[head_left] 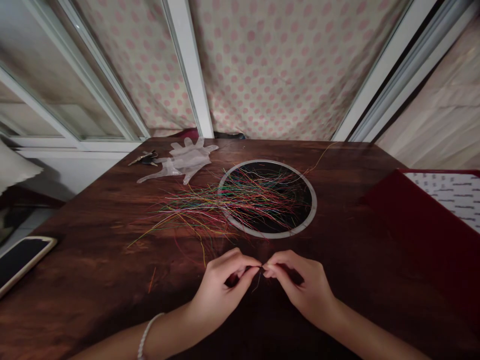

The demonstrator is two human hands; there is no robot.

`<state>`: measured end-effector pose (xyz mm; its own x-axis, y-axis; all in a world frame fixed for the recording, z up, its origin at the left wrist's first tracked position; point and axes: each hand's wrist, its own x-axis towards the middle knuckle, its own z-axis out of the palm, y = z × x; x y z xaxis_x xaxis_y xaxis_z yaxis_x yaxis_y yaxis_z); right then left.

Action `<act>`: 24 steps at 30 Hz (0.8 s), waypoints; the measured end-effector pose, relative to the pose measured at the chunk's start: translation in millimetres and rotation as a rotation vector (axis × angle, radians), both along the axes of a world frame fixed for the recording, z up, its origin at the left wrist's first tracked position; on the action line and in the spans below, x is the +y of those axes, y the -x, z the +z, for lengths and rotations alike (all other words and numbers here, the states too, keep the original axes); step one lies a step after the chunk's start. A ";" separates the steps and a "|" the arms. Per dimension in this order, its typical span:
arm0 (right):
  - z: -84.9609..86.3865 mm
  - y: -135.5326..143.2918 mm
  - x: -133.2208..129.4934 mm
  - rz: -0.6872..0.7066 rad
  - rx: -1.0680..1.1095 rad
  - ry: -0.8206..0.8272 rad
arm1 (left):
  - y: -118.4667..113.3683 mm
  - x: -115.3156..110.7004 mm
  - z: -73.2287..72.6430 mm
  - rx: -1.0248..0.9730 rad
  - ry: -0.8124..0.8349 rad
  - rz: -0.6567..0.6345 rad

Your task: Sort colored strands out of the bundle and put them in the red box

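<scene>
Both hands meet fingertip to fingertip near the front of the dark wooden table. My left hand (228, 280), with a beaded bracelet (145, 336) on its wrist, pinches a thin wire (256, 283) between thumb and index finger. My right hand (300, 282) is closed in a pinch right beside it; what its fingertips hold is too small to make out. Beyond the hands, a loose bundle of thin coloured wires (225, 202) lies across a round black plate with a pale rim (314, 205) and spreads out over the table to the left.
A clear plastic glove (191, 157) and keys (148, 158) lie at the back left of the table (348, 210). A phone (22, 260) rests at the left edge. An open dark red box (423, 225) stands at the right. Behind hangs a dotted curtain (270, 75).
</scene>
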<state>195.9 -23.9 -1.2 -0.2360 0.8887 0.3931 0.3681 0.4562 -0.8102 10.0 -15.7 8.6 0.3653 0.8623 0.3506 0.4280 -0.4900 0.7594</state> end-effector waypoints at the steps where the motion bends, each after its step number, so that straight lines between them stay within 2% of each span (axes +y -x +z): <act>1: -0.2 -0.1 -0.3 0.008 0.021 0.017 | -0.2 0.2 0.8 -0.004 0.006 0.006; 7: -0.8 -2.6 -3.1 0.068 0.136 0.067 | 0.4 1.3 3.7 -0.040 0.030 0.043; 10: 1.6 -1.8 -1.7 0.049 0.101 0.057 | 1.2 1.4 3.8 -0.059 0.040 0.059; 14: 2.9 0.5 1.9 -0.004 0.000 -0.001 | 1.4 1.5 3.5 -0.062 0.063 0.078; 24: -0.2 1.3 2.9 -0.018 -0.006 -0.203 | 0.7 2.6 2.0 -0.072 0.144 0.106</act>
